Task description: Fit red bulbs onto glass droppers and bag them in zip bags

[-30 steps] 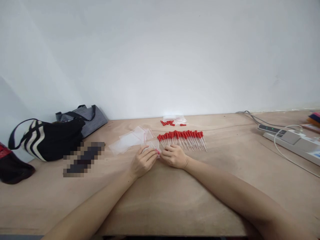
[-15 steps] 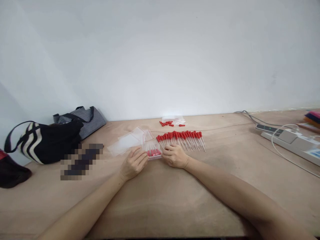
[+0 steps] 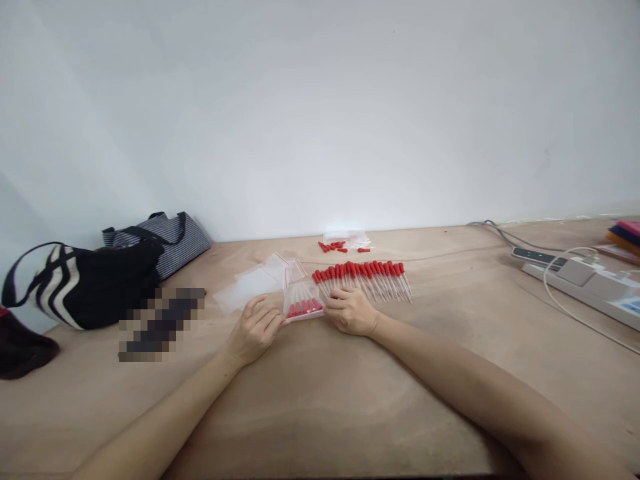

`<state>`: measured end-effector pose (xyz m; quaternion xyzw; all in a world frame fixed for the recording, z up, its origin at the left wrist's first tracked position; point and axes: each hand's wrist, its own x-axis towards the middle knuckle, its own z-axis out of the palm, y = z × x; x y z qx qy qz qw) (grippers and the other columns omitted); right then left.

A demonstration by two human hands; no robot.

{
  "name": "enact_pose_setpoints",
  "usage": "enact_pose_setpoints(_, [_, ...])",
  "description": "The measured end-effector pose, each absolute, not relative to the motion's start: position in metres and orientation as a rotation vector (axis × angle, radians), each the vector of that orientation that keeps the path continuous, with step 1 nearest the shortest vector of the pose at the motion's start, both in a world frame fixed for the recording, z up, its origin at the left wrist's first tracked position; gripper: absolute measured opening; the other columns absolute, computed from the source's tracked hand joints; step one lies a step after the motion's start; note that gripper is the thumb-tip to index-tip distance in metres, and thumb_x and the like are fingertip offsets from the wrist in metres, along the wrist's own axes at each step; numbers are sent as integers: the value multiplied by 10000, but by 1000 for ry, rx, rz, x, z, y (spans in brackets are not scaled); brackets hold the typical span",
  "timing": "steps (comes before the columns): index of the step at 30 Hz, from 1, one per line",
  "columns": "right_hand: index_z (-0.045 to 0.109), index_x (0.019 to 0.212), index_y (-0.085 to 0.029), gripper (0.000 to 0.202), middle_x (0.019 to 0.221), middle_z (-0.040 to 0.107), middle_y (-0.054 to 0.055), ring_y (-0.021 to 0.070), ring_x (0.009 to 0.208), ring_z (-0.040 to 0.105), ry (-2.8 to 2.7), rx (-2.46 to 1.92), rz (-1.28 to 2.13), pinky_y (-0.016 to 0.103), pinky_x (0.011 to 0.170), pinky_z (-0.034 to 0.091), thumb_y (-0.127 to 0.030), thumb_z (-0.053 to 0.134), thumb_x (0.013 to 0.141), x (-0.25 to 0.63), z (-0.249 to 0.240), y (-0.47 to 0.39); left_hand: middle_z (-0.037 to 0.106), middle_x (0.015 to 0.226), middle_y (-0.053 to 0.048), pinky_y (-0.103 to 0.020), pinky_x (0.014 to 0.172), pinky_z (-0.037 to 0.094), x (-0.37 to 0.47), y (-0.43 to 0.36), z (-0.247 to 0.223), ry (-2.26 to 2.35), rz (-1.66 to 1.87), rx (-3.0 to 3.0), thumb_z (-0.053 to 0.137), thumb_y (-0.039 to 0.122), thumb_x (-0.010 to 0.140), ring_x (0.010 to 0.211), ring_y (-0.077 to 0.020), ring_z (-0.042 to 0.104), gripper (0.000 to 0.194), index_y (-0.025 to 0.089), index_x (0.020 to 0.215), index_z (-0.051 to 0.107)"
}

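Observation:
A clear zip bag (image 3: 301,293) lies on the wooden table with several red-bulbed droppers (image 3: 304,307) inside, their bulbs toward me. My left hand (image 3: 257,328) pinches the bag's near left corner by its red-lined edge. At the opposite near corner, my right hand (image 3: 349,312) has its fingers curled and closed on the bag; its fingertips are partly hidden. Just beyond that hand is a row of loose glass droppers (image 3: 385,277) with red bulbs, side by side. Flat zip bags (image 3: 257,283) lie overlapping beyond my left hand.
Loose red rubber bulbs (image 3: 332,247) and a clear bag (image 3: 345,237) with thin glass tubes lie near the wall. Black and striped bags (image 3: 100,283) stand at left, near a blurred dark patch (image 3: 163,325). A power strip (image 3: 590,290) with cables is at right.
My left hand has slid left and toward me along the bag's near edge, uncovering more of the bulbs inside. My right hand has stayed nearly still.

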<state>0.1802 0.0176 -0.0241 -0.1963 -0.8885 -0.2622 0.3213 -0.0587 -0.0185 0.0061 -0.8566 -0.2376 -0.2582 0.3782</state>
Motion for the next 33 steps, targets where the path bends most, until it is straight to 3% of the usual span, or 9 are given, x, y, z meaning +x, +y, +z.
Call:
enact_pose_setpoints(3, [561,661,-178,174,639,556,0,119,675,418,-2318,-530,-647,268,523,215,-151,445,788,180,-25,17,647,644,2,-381,855,416,-59,-19,9,-612,-666,-2256,479,176,832,663,-125,608,186,161,670,569])
enact_pose_setpoints(5, [583,726,-194,173,679,576,5,121,672,436,-2332,-559,-576,260,512,232,-155,430,798,180,-26,16,673,799,-43,-381,865,430,-57,-18,9,-633,-641,-2314,506,251,819,794,-163,616,134,157,807,602])
enact_pose_setpoints(7, [592,784,-202,186,737,588,19,120,669,460,-2342,-596,-438,248,506,264,-167,411,809,179,-27,14,656,954,-93,-356,839,467,-53,-16,6,-678,-613,-2357,493,301,822,897,-194,603,234,140,960,593])
enact_pose_setpoints(14, [532,1022,-179,307,993,540,71,105,689,542,-1937,-809,628,237,604,443,-375,487,790,160,-18,-5,672,954,-66,-223,672,535,-42,-21,-5,-661,-718,-2317,395,146,857,777,-140,652,240,145,995,591])
enact_pose_setpoints(18, [628,845,-186,288,959,572,59,166,885,547,-1781,-906,925,321,793,427,-431,499,766,142,-13,-11,674,944,-48,-212,645,527,-40,-30,-4,-567,-722,-2327,411,161,842,770,-141,651,240,181,1006,585])
enact_pose_setpoints(21, [650,715,-175,167,978,567,66,181,952,535,-1726,-918,967,344,878,386,-326,581,704,145,-10,-9,650,978,-75,-267,720,516,-42,-32,-2,-569,-804,-2416,448,272,822,882,-185,615,276,168,1056,550])
enact_pose_setpoints(27, [629,894,-219,241,1194,445,63,182,1069,472,-1563,-917,691,322,878,403,-251,593,658,234,-2,16,598,1010,-117,-375,858,432,-46,-12,-3,-1265,-876,-2388,404,331,820,972,-225,536,324,131,1022,559])
enact_pose_setpoints(30, [591,959,-208,332,1260,384,81,160,916,555,-1331,-1073,616,301,783,456,-271,601,633,300,-8,28,523,1175,-135,-453,941,332,-41,7,-8,-1553,-635,-2291,437,383,791,1121,-275,435,398,149,1096,541])
enact_pose_setpoints(33, [574,1008,-181,395,977,582,81,134,699,584,-1224,-1298,623,288,683,472,-253,596,620,358,-20,32,417,1292,-155,-533,985,185,-34,27,-12,-1843,-404,-2207,388,445,805,1229,-306,304,474,176,1181,490])
